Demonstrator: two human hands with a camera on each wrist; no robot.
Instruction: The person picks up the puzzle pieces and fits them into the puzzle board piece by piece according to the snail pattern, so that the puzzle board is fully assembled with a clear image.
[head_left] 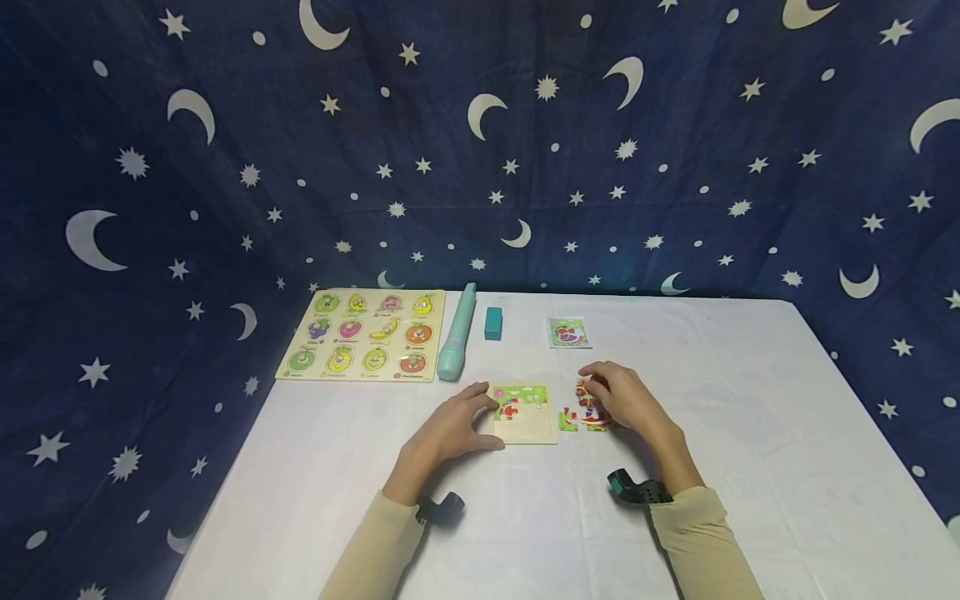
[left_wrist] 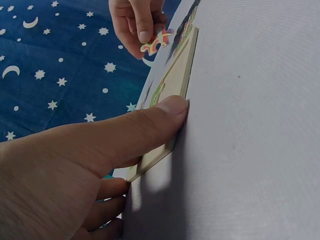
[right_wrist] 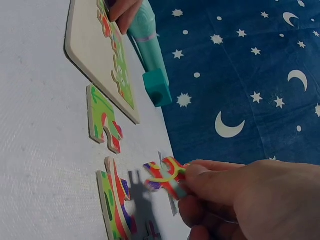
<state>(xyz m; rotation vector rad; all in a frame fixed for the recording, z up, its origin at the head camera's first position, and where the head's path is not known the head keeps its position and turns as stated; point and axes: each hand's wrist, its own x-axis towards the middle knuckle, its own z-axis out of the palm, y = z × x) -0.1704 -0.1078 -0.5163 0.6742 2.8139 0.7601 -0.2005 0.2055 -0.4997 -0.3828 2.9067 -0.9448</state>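
At the left side of the puzzle board [head_left: 531, 429], the left hand [head_left: 453, 423] grips its edges, thumb and fingers spread wide; beyond its right edge, the right hand [head_left: 624, 398] pinches a red-and-yellow piece [right_wrist: 170, 173] above the counter [head_left: 765, 467]. The board's far strip [head_left: 528, 392] is filled, plus a red piece [head_left: 509, 409] at its left; the rest is bare. Loose pieces [head_left: 567, 420] to its right seem left to place, probably over half.

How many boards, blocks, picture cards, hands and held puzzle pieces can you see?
Boards: 2 (fruit board, puzzle board)
Teal block: 1
Picture card: 1
Hands: 2 (left hand, right hand)
Held puzzle piece: 1
Total: 7
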